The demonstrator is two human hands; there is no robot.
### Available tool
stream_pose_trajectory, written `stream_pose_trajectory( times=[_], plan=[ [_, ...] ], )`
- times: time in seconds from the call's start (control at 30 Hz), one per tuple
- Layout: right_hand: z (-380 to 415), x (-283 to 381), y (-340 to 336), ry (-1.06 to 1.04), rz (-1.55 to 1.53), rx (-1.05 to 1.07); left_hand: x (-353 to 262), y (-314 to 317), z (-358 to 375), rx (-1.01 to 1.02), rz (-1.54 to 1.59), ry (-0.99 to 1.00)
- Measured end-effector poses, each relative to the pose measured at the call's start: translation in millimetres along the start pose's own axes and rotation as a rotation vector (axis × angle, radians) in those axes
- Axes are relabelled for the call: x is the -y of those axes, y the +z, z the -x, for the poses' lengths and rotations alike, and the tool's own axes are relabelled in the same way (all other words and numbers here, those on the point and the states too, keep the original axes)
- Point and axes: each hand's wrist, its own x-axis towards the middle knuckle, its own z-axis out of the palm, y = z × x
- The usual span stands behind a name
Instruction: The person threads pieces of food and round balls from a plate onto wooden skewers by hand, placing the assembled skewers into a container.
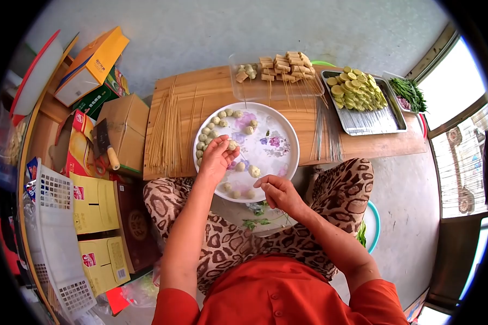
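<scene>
A round floral plate (pixel 279 162) rests on my lap and against the wooden board (pixel 200 86). Small pale food balls (pixel 203 138) line its left rim and lie scattered on it. My left hand (pixel 217 157) pinches one ball (pixel 232 145) over the plate's left side. My right hand (pixel 279 192) hovers at the plate's near edge, fingers pinched on a thin bamboo skewer that is hard to make out. A ball (pixel 254 171) lies just beyond its fingertips.
Loose bamboo skewers (pixel 165 127) lie on the board's left. A clear tray (pixel 276 73) holds skewered tofu pieces; a metal tray (pixel 363 108) holds yellow slices; greens (pixel 409 93) sit beyond. Boxes, a cleaver (pixel 104 143) and a white basket (pixel 57 238) crowd the left.
</scene>
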Motion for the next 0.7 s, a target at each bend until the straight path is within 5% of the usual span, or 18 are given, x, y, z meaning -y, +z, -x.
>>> stream_pose_trajectory(
  times=[0.7],
  plan=[
    [0.2,-2.0,4.6,0.025,0.028,0.021,5.5,-2.1,-3.8,-0.004,0.183,-0.02]
  ],
)
